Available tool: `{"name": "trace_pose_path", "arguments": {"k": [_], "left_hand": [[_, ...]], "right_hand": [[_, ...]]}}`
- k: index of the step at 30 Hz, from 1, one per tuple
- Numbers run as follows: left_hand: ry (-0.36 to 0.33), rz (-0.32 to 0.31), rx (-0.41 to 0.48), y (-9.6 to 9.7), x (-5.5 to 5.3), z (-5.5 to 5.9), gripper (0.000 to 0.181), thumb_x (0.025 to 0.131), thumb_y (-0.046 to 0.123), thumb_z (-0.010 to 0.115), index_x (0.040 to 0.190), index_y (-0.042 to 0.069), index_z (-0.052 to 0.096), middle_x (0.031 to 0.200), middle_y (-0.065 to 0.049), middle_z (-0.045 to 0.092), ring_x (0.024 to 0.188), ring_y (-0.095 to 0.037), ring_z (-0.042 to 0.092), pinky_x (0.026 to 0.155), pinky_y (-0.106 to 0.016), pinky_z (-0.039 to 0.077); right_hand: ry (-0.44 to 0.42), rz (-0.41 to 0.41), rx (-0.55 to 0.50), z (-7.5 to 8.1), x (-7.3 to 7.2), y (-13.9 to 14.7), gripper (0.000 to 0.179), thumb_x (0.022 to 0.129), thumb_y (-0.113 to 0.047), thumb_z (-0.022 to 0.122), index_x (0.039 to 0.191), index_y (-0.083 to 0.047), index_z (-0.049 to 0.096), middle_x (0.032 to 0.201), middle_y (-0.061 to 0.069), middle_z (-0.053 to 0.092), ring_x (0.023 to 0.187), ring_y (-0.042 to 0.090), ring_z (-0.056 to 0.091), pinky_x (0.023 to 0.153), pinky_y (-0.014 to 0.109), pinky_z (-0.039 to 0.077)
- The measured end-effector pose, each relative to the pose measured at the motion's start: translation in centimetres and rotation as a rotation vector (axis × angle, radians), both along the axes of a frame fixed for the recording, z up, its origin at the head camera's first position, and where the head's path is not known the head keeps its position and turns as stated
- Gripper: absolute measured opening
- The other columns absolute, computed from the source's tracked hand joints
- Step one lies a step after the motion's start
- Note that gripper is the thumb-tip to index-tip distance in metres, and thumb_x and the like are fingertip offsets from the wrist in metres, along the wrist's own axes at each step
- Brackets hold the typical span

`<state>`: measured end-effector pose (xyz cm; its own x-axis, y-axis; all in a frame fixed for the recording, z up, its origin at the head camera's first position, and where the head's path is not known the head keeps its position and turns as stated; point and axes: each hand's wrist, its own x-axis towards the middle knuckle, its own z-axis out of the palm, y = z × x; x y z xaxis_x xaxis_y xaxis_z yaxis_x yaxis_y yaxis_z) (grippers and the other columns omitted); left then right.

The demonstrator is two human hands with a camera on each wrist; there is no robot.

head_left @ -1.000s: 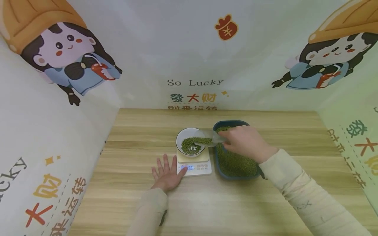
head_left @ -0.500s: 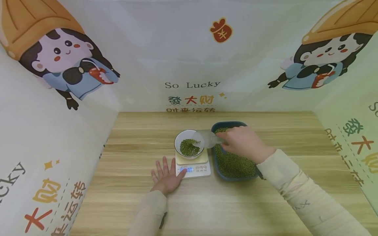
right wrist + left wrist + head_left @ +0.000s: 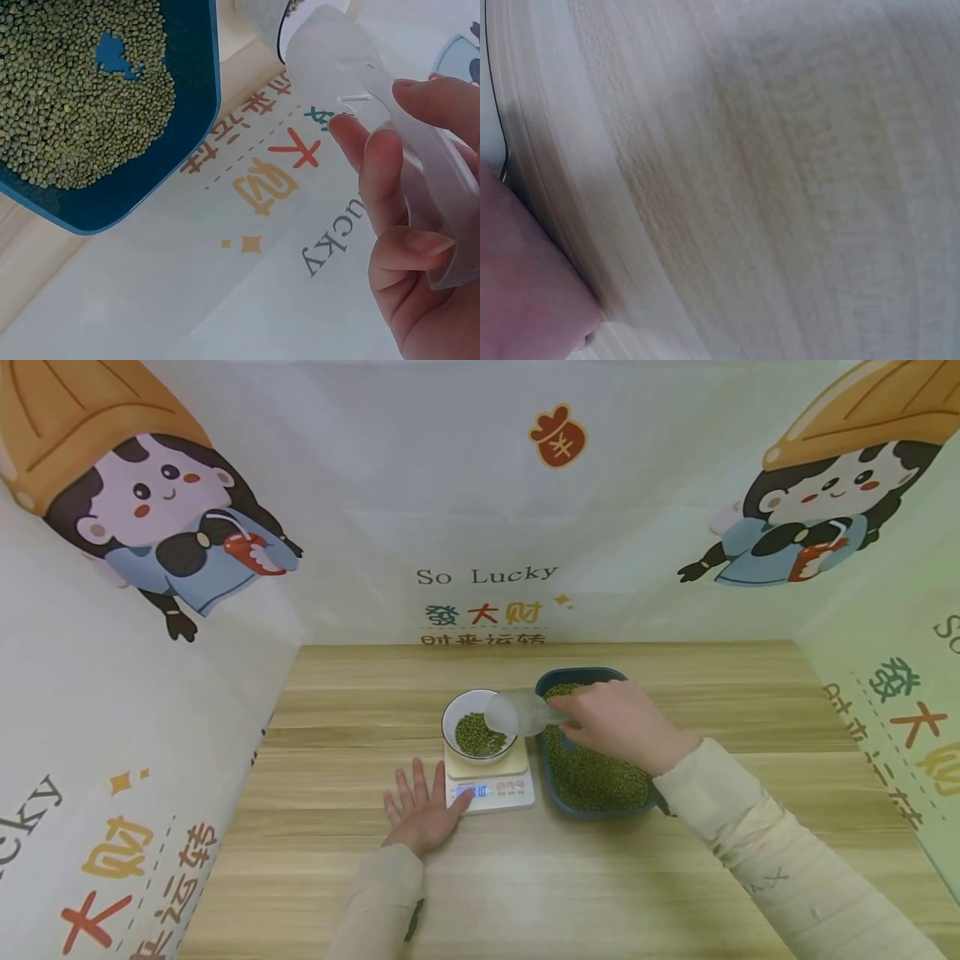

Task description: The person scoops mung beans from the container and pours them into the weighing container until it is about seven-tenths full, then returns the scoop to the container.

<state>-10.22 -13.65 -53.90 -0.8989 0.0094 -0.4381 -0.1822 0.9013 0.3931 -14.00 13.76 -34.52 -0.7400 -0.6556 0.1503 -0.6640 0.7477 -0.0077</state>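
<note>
My right hand (image 3: 618, 722) grips a translucent plastic scoop (image 3: 337, 64) by its handle. The scoop's head tips over the right rim of a white bowl (image 3: 459, 708) with a dark edge. Green mung beans (image 3: 480, 737) lie in the bowl's bottom. Under the bowl stands a white kitchen scale (image 3: 517, 800) with a lit display. My left hand (image 3: 426, 814) rests flat with spread fingers on the table, thumb at the scale's display. Only a corner of that hand (image 3: 525, 285) shows in the left wrist view.
A dark blue tub (image 3: 199, 127) of mung beans stands right of the scale, beneath my right forearm. A patch of its blue bottom shows between the beans. Printed cloth walls (image 3: 360, 527) enclose the wooden table (image 3: 360, 685) at the back and sides.
The scoop has tipped over and its beans have slid into the bowl. The scale's reading has changed. My left hand has stayed in place while the head view shifted slightly.
</note>
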Motion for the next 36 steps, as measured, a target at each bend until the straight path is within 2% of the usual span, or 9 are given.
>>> {"name": "trace_pose_path", "arguments": {"k": [5, 10, 13, 18, 22, 28, 31, 34, 36], "left_hand": [[0.005, 0.005, -0.002, -0.1, 0.0, -0.1, 0.087, 0.075, 0.079, 0.016, 0.143, 0.029, -0.005, 0.142, -0.004, -0.031, 0.122, -0.029, -0.036, 0.086, -0.048, -0.030], [0.037, -0.026, -0.010, 0.0, 0.0, -0.3, 0.088, 0.075, 0.079, 0.014, 0.144, 0.026, -0.003, 0.143, -0.007, -0.029, 0.122, -0.031, -0.035, 0.088, -0.052, -0.028], [0.036, -0.023, -0.027, -0.2, -0.1, -0.3, 0.089, 0.075, 0.079, 0.012, 0.144, 0.026, -0.004, 0.142, -0.007, -0.030, 0.121, -0.030, -0.037, 0.088, -0.052, -0.028], [0.011, -0.017, -0.021, -0.4, -0.1, -0.6, 0.088, 0.074, 0.079, 0.012, 0.143, 0.028, -0.007, 0.141, -0.004, -0.033, 0.119, -0.028, -0.040, 0.085, -0.048, -0.031], [0.023, -0.018, -0.001, -0.1, -0.2, -0.7, 0.088, 0.075, 0.079, 0.014, 0.143, 0.028, -0.007, 0.140, -0.005, -0.033, 0.119, -0.029, -0.040, 0.084, -0.049, -0.031], [0.041, -0.030, -0.014, -0.1, -0.4, -0.7, 0.088, 0.075, 0.079, 0.012, 0.143, 0.027, -0.006, 0.141, -0.006, -0.033, 0.118, -0.029, -0.040, 0.084, -0.049, -0.032], [0.043, -0.025, -0.011, -0.1, -0.3, -0.6, 0.087, 0.076, 0.078, 0.013, 0.143, 0.026, -0.005, 0.141, -0.006, -0.032, 0.119, -0.029, -0.039, 0.084, -0.049, -0.032], [0.050, -0.022, -0.015, -0.2, -0.1, -0.4, 0.087, 0.076, 0.078, 0.014, 0.144, 0.026, -0.003, 0.142, -0.007, -0.030, 0.121, -0.030, -0.037, 0.086, -0.051, -0.030], [0.065, -0.024, -0.014, -0.2, 0.1, -0.4, 0.087, 0.077, 0.077, 0.015, 0.144, 0.024, -0.002, 0.143, -0.009, -0.028, 0.121, -0.031, -0.036, 0.087, -0.053, -0.029]], "right_hand": [[-0.036, -0.042, -0.084, -0.2, 0.6, 1.2, 0.030, 0.079, -0.020, 0.064, 0.108, -0.011, 0.064, 0.077, 0.000, 0.065, 0.049, 0.005, 0.046, 0.041, 0.023, 0.037], [-0.118, -0.149, -0.183, -0.7, 1.9, 3.7, 0.036, 0.082, -0.017, 0.062, 0.116, -0.005, 0.059, 0.063, -0.003, 0.058, 0.041, 0.004, 0.035, 0.039, 0.021, 0.031], [-0.126, -0.171, -0.206, -0.5, 2.6, 5.3, 0.038, 0.083, -0.016, 0.060, 0.120, -0.005, 0.056, 0.067, 0.000, 0.060, 0.043, 0.004, 0.038, 0.042, 0.022, 0.034], [-0.172, -0.200, -0.199, 0.9, 3.8, 7.7, 0.035, 0.084, -0.015, 0.057, 0.119, -0.008, 0.057, 0.098, 0.007, 0.066, 0.059, 0.006, 0.055, 0.053, 0.027, 0.043], [-0.228, -0.222, -0.179, 2.0, 4.8, 9.2, 0.033, 0.086, -0.015, 0.055, 0.118, -0.008, 0.058, 0.097, 0.004, 0.066, 0.068, 0.008, 0.059, 0.060, 0.032, 0.048], [-0.359, -0.251, -0.115, 2.2, 6.0, 10.2, 0.035, 0.085, -0.016, 0.056, 0.119, -0.008, 0.058, 0.079, 0.001, 0.066, 0.043, 0.003, 0.037, 0.046, 0.025, 0.038], [-0.418, -0.235, -0.077, 2.0, 6.1, 10.4, 0.033, 0.084, -0.017, 0.058, 0.115, -0.005, 0.061, 0.089, 0.008, 0.067, 0.051, 0.006, 0.049, 0.053, 0.031, 0.046], [-0.526, -0.254, -0.059, 1.5, 6.1, 10.4, 0.032, 0.083, -0.016, 0.057, 0.111, -0.001, 0.062, 0.100, 0.013, 0.065, 0.053, 0.011, 0.055, 0.058, 0.032, 0.048], [-0.599, -0.298, -0.065, 0.9, 6.1, 10.2, 0.033, 0.083, -0.015, 0.057, 0.111, 0.000, 0.061, 0.101, 0.014, 0.064, 0.047, 0.014, 0.054, 0.053, 0.032, 0.047]]}}
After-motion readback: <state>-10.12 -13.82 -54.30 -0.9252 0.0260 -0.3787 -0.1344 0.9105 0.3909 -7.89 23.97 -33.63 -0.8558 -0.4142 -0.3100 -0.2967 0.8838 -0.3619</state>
